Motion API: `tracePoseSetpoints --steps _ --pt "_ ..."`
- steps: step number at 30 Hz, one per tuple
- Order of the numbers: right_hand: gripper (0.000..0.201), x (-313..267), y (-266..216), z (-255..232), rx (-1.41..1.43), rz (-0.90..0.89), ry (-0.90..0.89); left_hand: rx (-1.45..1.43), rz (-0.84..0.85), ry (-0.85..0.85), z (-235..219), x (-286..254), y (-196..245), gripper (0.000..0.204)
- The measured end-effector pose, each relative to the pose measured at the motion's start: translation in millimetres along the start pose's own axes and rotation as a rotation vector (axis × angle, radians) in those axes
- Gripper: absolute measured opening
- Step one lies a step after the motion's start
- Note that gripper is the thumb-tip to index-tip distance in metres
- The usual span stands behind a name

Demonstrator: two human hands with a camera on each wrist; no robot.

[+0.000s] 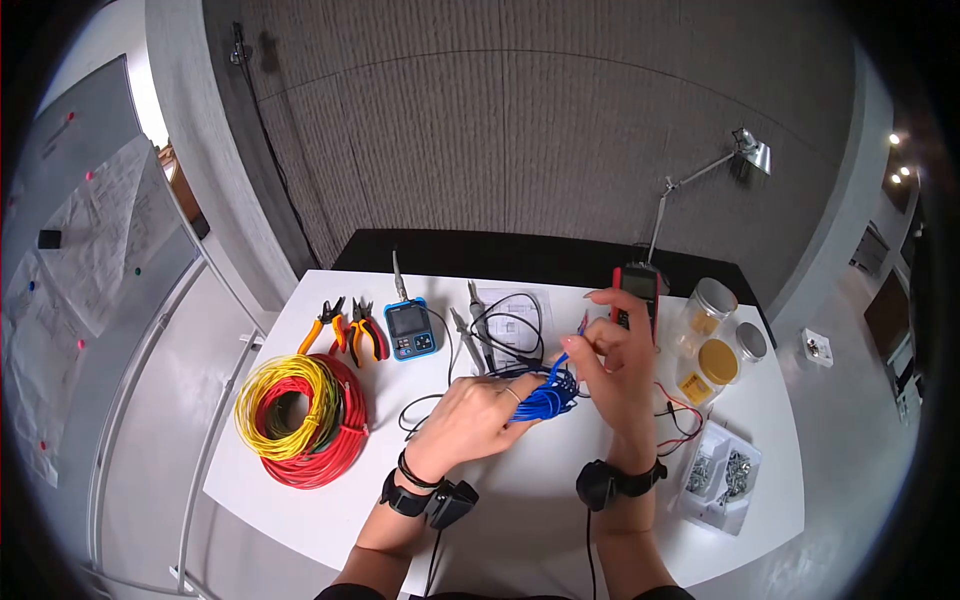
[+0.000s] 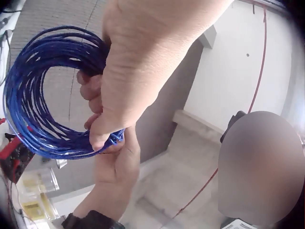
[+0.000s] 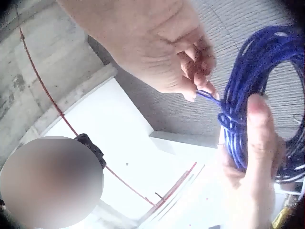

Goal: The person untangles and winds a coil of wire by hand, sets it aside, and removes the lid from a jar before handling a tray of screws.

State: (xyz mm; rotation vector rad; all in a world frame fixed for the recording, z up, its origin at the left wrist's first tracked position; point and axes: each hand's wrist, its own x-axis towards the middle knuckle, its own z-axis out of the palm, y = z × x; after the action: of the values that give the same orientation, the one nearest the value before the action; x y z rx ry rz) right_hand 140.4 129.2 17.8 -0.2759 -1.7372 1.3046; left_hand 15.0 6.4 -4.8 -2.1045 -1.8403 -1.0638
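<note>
My left hand (image 1: 478, 415) grips a coil of blue wire (image 1: 545, 403) over the middle of the table, the thumb lying across the strands. In the left wrist view the coil (image 2: 28, 95) forms a wide ring with the fingers curled through it. To its right, my right hand (image 1: 622, 380) pinches a short length of the same wire (image 3: 208, 96) between thumb and fingertip, pulled out from the bundle. A turn of wire wraps round the coil (image 3: 233, 117) there, just beside the left thumb.
Yellow (image 1: 258, 425) and red wire coils (image 1: 350, 440) lie at left, near two pliers (image 1: 366, 335) and a blue handheld meter (image 1: 411, 329). Probes (image 1: 468, 340) and cables lie behind the hands. At right stand a red multimeter (image 1: 640, 283), jars (image 1: 717, 362) and a hardware tray (image 1: 718, 515).
</note>
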Motion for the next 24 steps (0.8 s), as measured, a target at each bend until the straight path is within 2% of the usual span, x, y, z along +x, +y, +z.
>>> tracePoseSetpoints --steps 2,4,6,8,9,10,11,12,13,15,16,17,18,20,21,23,24 --pt "0.035 -3.4 1.2 -2.4 -0.131 -0.177 0.021 0.003 -0.005 -0.015 -1.2 -0.7 -0.6 0.029" --pt "0.035 -9.8 -10.3 -1.6 -0.11 -0.204 0.023 0.009 -0.012 -0.026 -3.1 -0.7 -0.5 0.03" --pt "0.034 -13.9 -18.3 -1.6 -0.089 -0.23 0.021 -0.022 0.084 -0.023 -5.7 -0.1 0.9 0.03" --pt "0.034 -15.0 -20.8 -4.3 0.251 -0.087 -0.031 -0.031 0.123 -0.009 -6.2 0.3 1.3 0.029" --pt "0.034 -13.3 -21.0 -5.4 0.248 -0.087 -0.033 -0.04 0.164 0.004 -6.0 0.4 1.9 0.029" --pt "0.034 -9.9 -21.0 -6.7 0.279 0.023 -0.012 -0.043 0.164 0.008 -5.7 0.8 2.7 0.029" --pt "0.033 -7.6 -20.5 -7.5 0.31 0.133 0.011 -0.09 0.129 0.023 -5.4 1.3 3.7 0.029" --pt "0.033 -5.9 -15.4 -5.9 0.306 0.13 0.011 -0.137 0.094 0.038 -5.5 1.8 4.6 0.031" --pt "0.031 -3.7 -7.1 -2.9 0.191 0.063 0.037 -0.138 0.097 0.041 -6.7 1.8 7.0 0.031" --pt "0.03 -1.7 -4.0 -1.2 0.075 -0.007 0.058 -0.288 -0.19 -0.06 -10.0 0.3 11.5 0.033" --pt "0.034 -2.0 -6.4 -1.6 -0.058 -0.105 0.07 -0.285 -0.191 -0.056 -11.2 0.3 10.2 0.033" --pt "0.039 -2.0 -9.5 -2.5 -0.19 -0.202 0.08 -0.413 -0.264 -0.036 -12.7 0.7 8.3 0.034" --pt "0.039 -1.6 -14.6 -6.8 -0.188 -0.204 0.074 -0.542 -0.337 -0.014 -13.9 0.6 6.5 0.035" --pt "0.056 -1.3 -26.3 -16.6 -0.379 -0.407 -0.223 -0.587 -0.373 -0.009 -14.1 -1.8 1.6 0.035" --pt "0.056 -1.9 -29.3 -15.4 -0.377 -0.409 -0.227 -0.635 -0.408 -0.01 -14.1 -2.9 0.0 0.036" --pt "0.072 -4.7 -32.6 -11.1 -0.48 -0.405 -0.404 -0.687 -0.395 -0.02 -14.4 -4.5 -0.9 0.036" --pt "0.068 -5.2 -30.7 -8.2 -0.503 -0.391 -0.442 -0.74 -0.378 -0.034 -14.5 -4.7 -1.2 0.037"
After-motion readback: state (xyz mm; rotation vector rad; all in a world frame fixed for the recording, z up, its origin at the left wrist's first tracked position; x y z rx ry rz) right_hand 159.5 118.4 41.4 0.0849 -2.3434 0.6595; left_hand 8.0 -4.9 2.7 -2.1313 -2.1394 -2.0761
